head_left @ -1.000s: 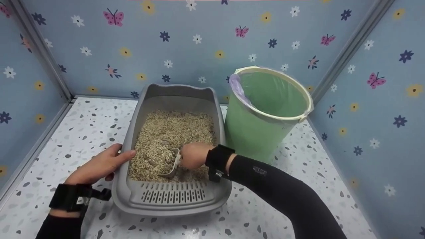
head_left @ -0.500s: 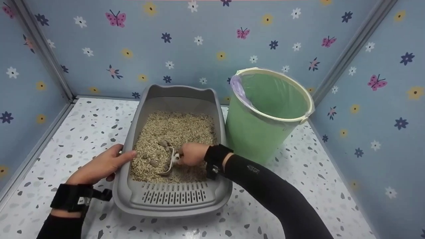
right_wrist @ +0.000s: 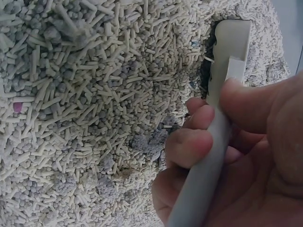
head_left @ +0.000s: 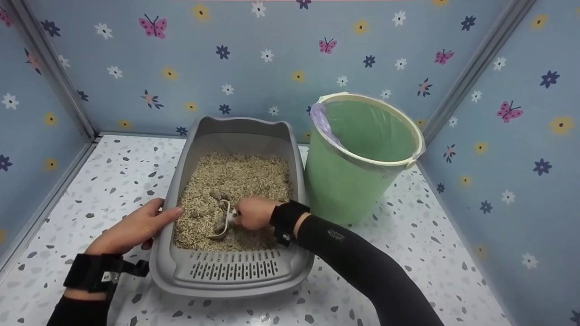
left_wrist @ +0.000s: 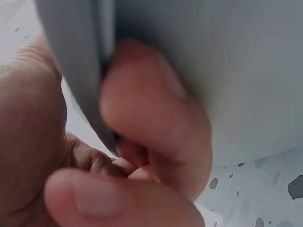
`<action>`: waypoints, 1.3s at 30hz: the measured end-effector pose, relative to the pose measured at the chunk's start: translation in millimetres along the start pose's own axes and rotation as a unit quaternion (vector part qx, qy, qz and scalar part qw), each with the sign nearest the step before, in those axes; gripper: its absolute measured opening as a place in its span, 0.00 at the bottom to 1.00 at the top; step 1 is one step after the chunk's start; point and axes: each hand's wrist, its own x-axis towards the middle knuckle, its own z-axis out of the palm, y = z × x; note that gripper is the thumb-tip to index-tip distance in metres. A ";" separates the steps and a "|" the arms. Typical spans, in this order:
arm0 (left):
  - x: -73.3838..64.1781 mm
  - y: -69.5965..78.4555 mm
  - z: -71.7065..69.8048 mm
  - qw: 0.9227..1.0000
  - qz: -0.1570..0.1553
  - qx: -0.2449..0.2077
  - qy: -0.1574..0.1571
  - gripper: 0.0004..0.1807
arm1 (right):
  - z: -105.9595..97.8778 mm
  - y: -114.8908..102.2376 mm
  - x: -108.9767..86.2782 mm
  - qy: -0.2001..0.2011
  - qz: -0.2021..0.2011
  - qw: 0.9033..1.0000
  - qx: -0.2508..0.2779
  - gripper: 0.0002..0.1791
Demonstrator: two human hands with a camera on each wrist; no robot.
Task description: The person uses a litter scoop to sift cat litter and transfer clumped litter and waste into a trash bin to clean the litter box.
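Note:
My left hand [head_left: 136, 226] grips the left rim of a grey litter box [head_left: 233, 285], thumb over the top. In the left wrist view its fingers [left_wrist: 156, 109] curl under the rim. My right hand [head_left: 254, 213] reaches into the box and holds a pale litter scoop [right_wrist: 234, 38] by its handle. The right wrist view shows fingers wrapped round the handle and the thumb pressed near the scoop's head. Sunk partly in the pellet litter [head_left: 247, 172], the scoop faces left. Grey clumps [head_left: 215, 194] lie at its far end and inside its curve.
A green bin [head_left: 349, 190] with a cream rim and a purple-edged liner stands right of the box. Flower-patterned walls [head_left: 253, 68] close in the back and both sides. The floor [head_left: 122, 172] is white with grey specks.
My right hand has drawn the scoop leftward through the litter, and clumps have shifted left with it. The left hand keeps its hold on the rim.

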 end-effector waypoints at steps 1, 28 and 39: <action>0.1 -0.2 -0.2 1.000 0.002 0.000 -0.001 0.41 | 0.2 -0.6 0.4 -0.002 0.001 1.000 -0.001 0.19; -1.5 1.0 -0.7 1.000 0.001 0.004 0.002 0.43 | 1.3 -3.0 8.6 0.065 0.024 0.995 0.068 0.15; 1.5 -1.7 -0.5 1.000 0.003 0.007 -0.001 0.38 | -0.2 -0.6 9.0 0.078 0.025 0.993 0.080 0.26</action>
